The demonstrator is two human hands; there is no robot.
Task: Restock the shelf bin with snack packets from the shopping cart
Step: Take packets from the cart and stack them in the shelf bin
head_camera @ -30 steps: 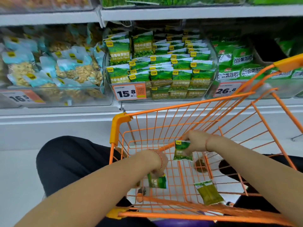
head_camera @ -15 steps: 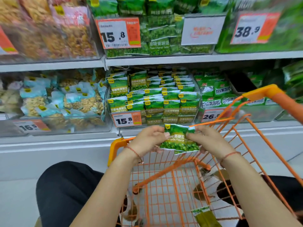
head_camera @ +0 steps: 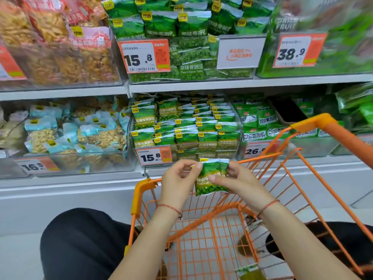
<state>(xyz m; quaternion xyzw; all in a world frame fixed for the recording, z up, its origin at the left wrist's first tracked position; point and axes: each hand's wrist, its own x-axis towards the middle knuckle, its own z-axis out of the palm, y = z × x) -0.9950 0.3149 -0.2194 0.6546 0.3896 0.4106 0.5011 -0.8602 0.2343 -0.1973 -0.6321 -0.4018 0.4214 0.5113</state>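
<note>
Packet [head_camera: 210, 178] btwn both hands: green w/ white top band, small yellow tag, pale lettering, pea print at bottom. Cart [head_camera: 310, 178]: orange wire grid w/ orange-yellow corner caps. Wrist cords [head_camera: 170, 208]: thin, red. Shelf bin [head_camera: 185, 126]: clear, rows of green-and-white packets w/ yellow tags. Price tag [head_camera: 154, 156]: white w/ black digits, orange side panel. Left bin packs [head_camera: 66, 130]: pale blue tops, tan contents, yellow tags. Top-left bags [head_camera: 60, 47]: golden-brown, pink-red labels. Shelf edge [head_camera: 201, 85]: light grey. Trousers [head_camera: 84, 243]: black. Packet in cart bottom [head_camera: 250, 272]: olive green.
</note>
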